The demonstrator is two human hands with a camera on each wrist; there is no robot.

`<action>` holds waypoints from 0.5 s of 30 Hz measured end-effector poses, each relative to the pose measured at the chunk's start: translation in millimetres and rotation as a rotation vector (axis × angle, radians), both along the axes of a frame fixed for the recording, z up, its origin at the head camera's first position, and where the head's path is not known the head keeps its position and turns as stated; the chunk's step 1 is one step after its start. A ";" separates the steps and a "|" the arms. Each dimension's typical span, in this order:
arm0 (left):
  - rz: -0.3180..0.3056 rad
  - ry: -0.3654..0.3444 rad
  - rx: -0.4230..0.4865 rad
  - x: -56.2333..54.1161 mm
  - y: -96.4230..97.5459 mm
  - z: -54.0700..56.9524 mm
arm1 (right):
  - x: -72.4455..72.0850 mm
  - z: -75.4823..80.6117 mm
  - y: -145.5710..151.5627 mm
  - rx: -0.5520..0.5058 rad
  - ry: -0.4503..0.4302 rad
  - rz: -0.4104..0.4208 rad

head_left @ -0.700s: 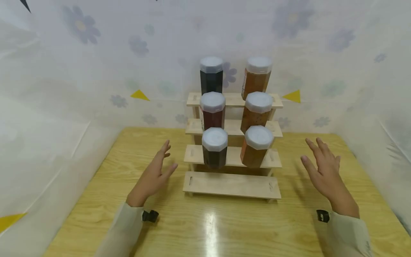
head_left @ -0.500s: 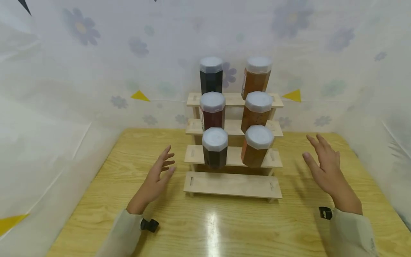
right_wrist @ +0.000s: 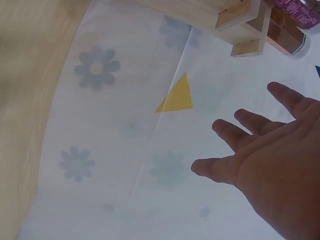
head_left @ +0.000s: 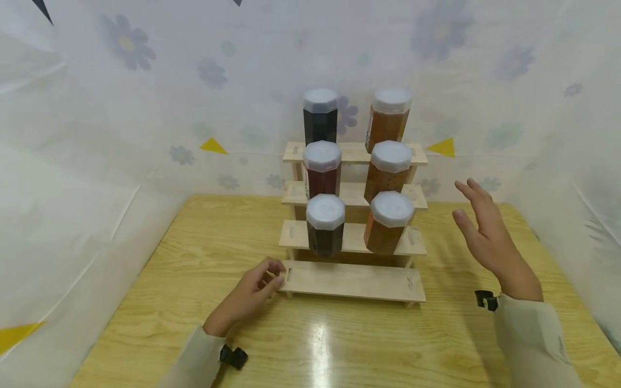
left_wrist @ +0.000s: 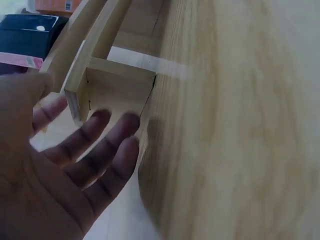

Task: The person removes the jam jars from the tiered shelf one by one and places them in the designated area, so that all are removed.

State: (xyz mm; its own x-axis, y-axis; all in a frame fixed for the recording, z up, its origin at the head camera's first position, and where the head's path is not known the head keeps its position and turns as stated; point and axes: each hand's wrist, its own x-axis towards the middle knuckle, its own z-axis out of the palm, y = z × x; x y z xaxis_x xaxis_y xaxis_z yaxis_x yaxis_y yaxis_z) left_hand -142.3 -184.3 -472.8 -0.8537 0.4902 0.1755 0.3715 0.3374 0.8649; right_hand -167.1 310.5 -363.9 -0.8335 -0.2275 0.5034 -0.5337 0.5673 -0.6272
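Observation:
A pale wooden stepped rack [head_left: 354, 279] stands on the table, its lowest shelf bare. My left hand [head_left: 249, 296] is at that shelf's left end, fingers loosely bent, the thumb near the board's edge. In the left wrist view the left hand's fingers [left_wrist: 95, 155] are spread in front of the rack's end panel [left_wrist: 117, 85]; whether they touch it I cannot tell. Higher up stand white-lidded jars: dark ones [head_left: 325, 237] on the left, amber ones [head_left: 383, 234] on the right. My right hand [head_left: 492, 242] is raised right of the rack, fingers extended, holding nothing.
The wood-grain table [head_left: 194, 237] extends on both sides of the rack and in front of it. A flower-patterned white sheet [head_left: 252, 64] hangs behind and at the sides, with yellow triangles [head_left: 441, 147] on it.
My left hand has moved right and down to the lowest shelf's left end, its fingers bending. My right hand has risen slightly. The rack and jars stay in place.

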 end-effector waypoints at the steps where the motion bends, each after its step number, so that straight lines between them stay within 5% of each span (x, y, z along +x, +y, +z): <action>1: -0.030 -0.018 0.007 0.0 0.8 -0.9 | -1.1 2.9 -0.9 -0.001 0.002 0.003; 6: -0.120 -0.052 0.062 -2.1 2.7 -5.2 | -8.4 17.1 -4.3 -0.001 0.015 0.022; 15: -0.109 -0.120 0.118 -4.3 -0.6 -11.7 | -23.7 42.2 -9.2 0.044 -0.001 0.008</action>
